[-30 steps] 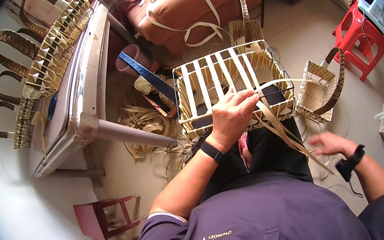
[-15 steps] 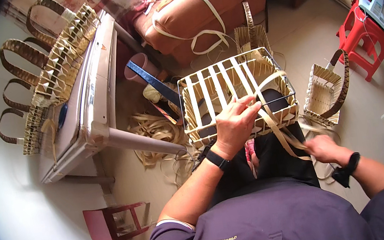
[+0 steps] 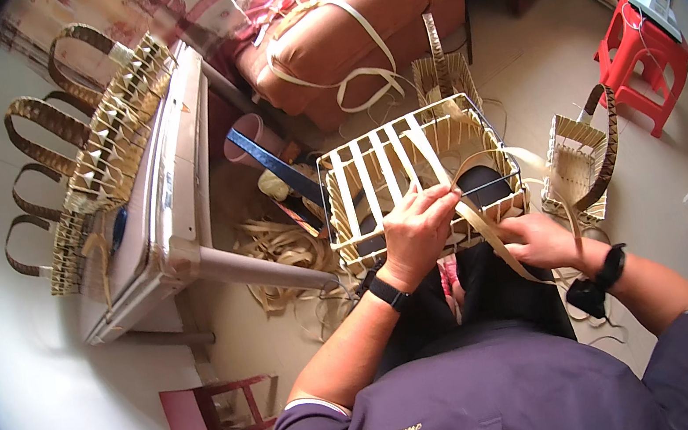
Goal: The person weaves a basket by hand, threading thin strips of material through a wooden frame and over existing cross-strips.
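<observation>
On my lap rests a rectangular basket frame of dark wire and woven pale strips. Several parallel strips run across its face, leaving gaps at the right through which dark fabric shows. My left hand lies on the near middle of the frame, thumb and fingers pinched on a flat beige strip. That strip loops above the right part of the frame and hangs down over the near edge. Just right of the near edge, my right hand is closed on the same strip; its fingertips are partly hidden.
Finished-looking handled baskets line a table at left. A small handled basket stands right on the floor, another beyond the frame. Loose strips are heaped by a blue bar. A red stool stands far right.
My right hand has moved left and up, from the strip's trailing part to close beside the frame's near edge. My left hand stays pinched on the strip; the loop has spread rightward.
</observation>
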{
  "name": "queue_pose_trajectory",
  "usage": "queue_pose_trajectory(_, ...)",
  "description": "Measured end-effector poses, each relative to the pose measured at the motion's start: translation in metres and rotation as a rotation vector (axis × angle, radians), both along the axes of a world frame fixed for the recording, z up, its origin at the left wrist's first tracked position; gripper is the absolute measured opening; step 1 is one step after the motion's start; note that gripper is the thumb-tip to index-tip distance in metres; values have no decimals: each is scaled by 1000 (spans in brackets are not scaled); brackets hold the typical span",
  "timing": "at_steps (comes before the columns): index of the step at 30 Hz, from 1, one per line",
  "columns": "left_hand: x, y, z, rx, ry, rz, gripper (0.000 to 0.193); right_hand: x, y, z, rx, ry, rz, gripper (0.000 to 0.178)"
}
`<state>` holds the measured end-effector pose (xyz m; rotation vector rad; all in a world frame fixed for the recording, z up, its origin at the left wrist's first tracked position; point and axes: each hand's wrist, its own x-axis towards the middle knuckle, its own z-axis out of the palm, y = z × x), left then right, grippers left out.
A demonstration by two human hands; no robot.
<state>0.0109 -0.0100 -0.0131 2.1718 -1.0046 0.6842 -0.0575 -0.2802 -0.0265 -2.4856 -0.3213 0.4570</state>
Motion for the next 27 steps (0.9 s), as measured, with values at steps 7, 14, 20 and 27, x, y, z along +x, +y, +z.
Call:
queue_pose_trajectory(7,1,6,-4,-28,-14,23,17,-16,12,-20,233,-24,41,35)
queue_pose_trajectory(14,-4,-7,-1,-74,19,-1,15,-203,-269,-164,-977,424,194,28)
queue_pose_trajectory(20,-4,-9,2,-41,-15,-5,15,-118,-194,-75,125,702,28,24)
queue_pose_trajectory(27,-1,1,1,0,-1,10,16,1,22,15,451,-215,72,28)
